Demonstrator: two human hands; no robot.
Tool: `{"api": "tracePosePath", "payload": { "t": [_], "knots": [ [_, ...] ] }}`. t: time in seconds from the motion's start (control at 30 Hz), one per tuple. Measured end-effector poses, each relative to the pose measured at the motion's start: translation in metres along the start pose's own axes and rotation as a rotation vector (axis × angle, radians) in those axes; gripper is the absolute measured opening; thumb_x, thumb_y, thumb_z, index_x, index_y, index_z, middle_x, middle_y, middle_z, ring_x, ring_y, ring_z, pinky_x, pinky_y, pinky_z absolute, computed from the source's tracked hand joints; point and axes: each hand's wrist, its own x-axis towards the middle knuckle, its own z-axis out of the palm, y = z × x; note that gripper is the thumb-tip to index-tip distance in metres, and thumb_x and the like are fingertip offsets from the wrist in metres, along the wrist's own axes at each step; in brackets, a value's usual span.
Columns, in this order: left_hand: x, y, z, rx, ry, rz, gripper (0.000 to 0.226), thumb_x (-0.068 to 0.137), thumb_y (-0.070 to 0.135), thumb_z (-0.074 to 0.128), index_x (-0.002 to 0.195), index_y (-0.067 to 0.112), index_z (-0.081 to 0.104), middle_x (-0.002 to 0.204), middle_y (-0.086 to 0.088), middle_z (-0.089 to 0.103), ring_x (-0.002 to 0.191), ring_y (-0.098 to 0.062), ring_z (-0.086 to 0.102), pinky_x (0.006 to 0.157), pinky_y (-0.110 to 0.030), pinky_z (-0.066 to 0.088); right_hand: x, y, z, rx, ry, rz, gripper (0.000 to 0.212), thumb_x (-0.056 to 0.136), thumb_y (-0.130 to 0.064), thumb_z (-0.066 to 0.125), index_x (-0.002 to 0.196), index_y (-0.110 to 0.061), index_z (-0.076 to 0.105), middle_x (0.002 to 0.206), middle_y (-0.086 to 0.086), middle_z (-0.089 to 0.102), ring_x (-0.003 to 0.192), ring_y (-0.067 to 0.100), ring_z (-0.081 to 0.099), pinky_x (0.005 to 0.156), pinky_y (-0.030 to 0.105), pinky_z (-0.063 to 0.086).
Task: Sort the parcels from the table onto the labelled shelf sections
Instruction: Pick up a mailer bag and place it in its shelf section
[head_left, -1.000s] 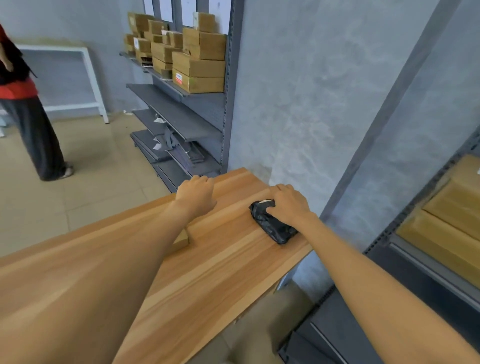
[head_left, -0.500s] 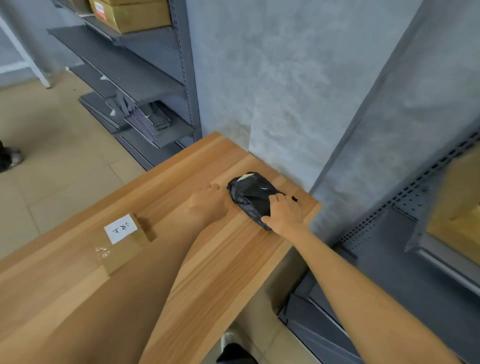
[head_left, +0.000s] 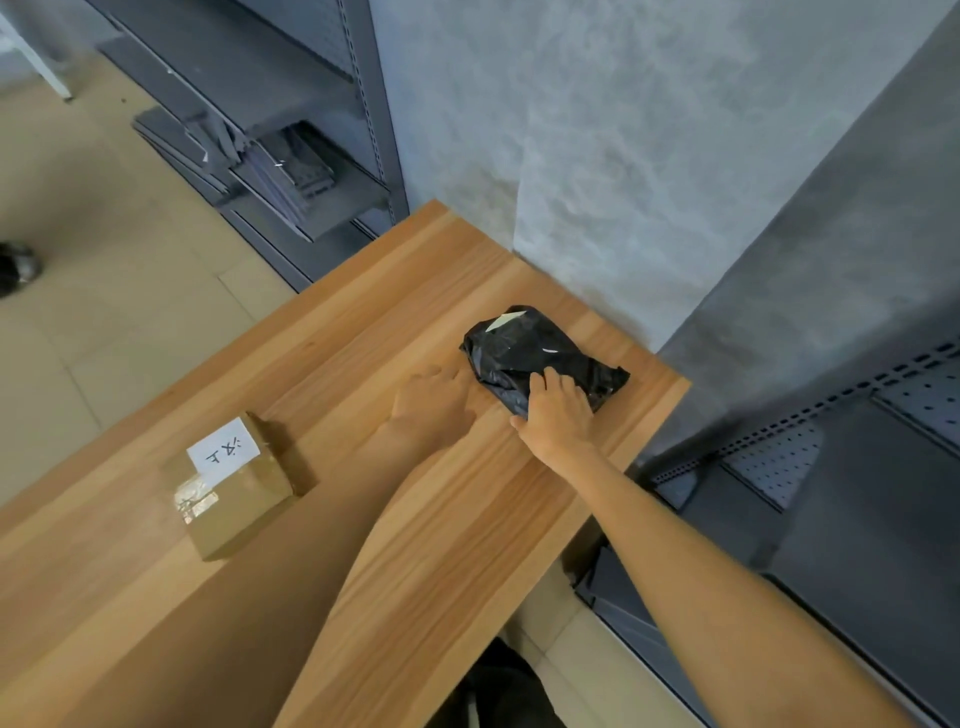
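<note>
A black plastic-wrapped parcel lies near the far right corner of the wooden table. My right hand rests on its near end, fingers laid over the wrap and thumb at its near edge. My left hand lies flat on the table just left of the parcel, fingertips close to its edge. A small cardboard box with a white handwritten label sits on the table to the left, apart from both hands.
A dark metal shelf unit stands beyond the table at the left, with loose shelf parts on its low tier. Another perforated grey shelf stands at the right. A grey wall pillar meets the table's far corner.
The view has tilted down and drawn closer. My left hand slid right to the parcel's side. My right hand shifted from the parcel's top to its near end.
</note>
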Motion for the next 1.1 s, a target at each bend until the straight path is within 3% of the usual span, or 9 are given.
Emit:
{"api": "tracePosePath", "payload": {
  "t": [0.13,0.33,0.53,0.73,0.83,0.9,0.93,1.0,1.1],
  "knots": [
    [0.006,-0.012,0.011,-0.007,-0.03,-0.013,0.056,0.096,0.035,0.049,0.145,0.014,0.031,0.144,-0.008,0.04,0.13,-0.029,0.039,0.1,-0.04,0.038,0.02,-0.007,0.008,0.006,0.04,0.054,0.089,0.092,-0.052,0.055,0.155,-0.009,0.009,0.162,0.013,0.007,0.148,0.032,0.008,0.12,0.046,0.015],
    [0.013,-0.031,0.028,-0.033,-0.07,-0.023,0.055,0.096,0.036,0.048,0.144,0.015,0.033,0.14,-0.008,0.045,0.129,-0.028,0.04,0.099,-0.039,0.039,0.047,-0.01,0.025,-0.02,-0.047,0.145,0.095,0.089,-0.058,0.054,0.155,-0.012,0.004,0.162,0.014,0.001,0.148,0.036,-0.002,0.119,0.054,0.005],
    [0.015,-0.04,0.041,-0.073,-0.109,-0.038,0.054,0.096,0.037,0.049,0.143,0.015,0.035,0.138,-0.008,0.047,0.128,-0.028,0.041,0.097,-0.04,0.042,0.051,-0.005,0.035,-0.061,-0.075,0.122,0.067,0.103,-0.046,0.03,0.156,-0.015,0.005,0.162,0.011,0.009,0.148,0.035,0.006,0.119,0.055,0.005],
    [0.012,-0.043,0.035,-0.074,-0.098,-0.027,0.054,0.097,0.037,0.049,0.144,0.015,0.034,0.14,-0.009,0.047,0.129,-0.028,0.041,0.1,-0.041,0.041,0.053,0.0,0.023,0.053,-0.036,0.117,0.053,0.105,-0.034,0.032,0.154,-0.018,0.019,0.158,0.007,0.028,0.145,0.03,0.024,0.117,0.052,0.018],
    [0.011,-0.045,0.02,-0.088,-0.045,-0.029,0.055,0.097,0.037,0.049,0.145,0.015,0.034,0.141,-0.008,0.046,0.13,-0.027,0.04,0.1,-0.039,0.039,0.049,0.006,0.005,0.23,0.107,0.11,0.039,0.105,-0.031,0.034,0.138,-0.016,0.048,0.118,0.014,0.065,0.104,0.032,0.061,0.083,0.042,0.05],
    [0.01,-0.048,0.008,-0.098,-0.012,-0.026,0.056,0.096,0.037,0.05,0.145,0.016,0.033,0.143,-0.008,0.045,0.131,-0.027,0.039,0.1,-0.039,0.039,0.045,0.007,-0.009,0.437,0.127,0.124,0.032,0.106,-0.033,0.031,0.102,-0.019,0.06,0.07,0.004,0.056,0.057,0.019,0.051,0.046,0.024,0.037],
    [0.009,-0.049,0.0,-0.105,0.004,-0.023,0.057,0.096,0.037,0.051,0.146,0.016,0.032,0.144,-0.007,0.043,0.132,-0.027,0.038,0.101,-0.039,0.038,0.042,0.008,-0.018,0.557,0.103,0.139,0.032,0.106,-0.035,0.031,0.088,-0.022,0.054,0.063,-0.004,0.045,0.05,0.011,0.041,0.041,0.018,0.027],
    [0.006,-0.053,-0.015,-0.113,0.057,0.003,0.064,0.094,0.035,0.055,0.148,0.016,0.027,0.148,-0.007,0.037,0.135,-0.026,0.035,0.102,-0.04,0.039,0.036,0.008,-0.038,0.749,0.023,0.151,0.029,0.105,-0.035,0.032,0.086,-0.022,0.05,0.068,-0.01,0.045,0.056,0.004,0.041,0.044,0.013,0.03],
    [-0.002,-0.057,-0.044,-0.102,0.223,0.113,0.088,0.084,0.035,0.069,0.151,0.018,0.015,0.156,-0.004,0.02,0.141,-0.026,0.026,0.106,-0.039,0.037,0.028,0.01,-0.07,0.817,-0.172,0.115,0.045,0.104,-0.042,0.035,0.127,-0.009,0.054,0.118,0.006,0.059,0.108,0.021,0.056,0.089,0.03,0.047]
  ]
}}
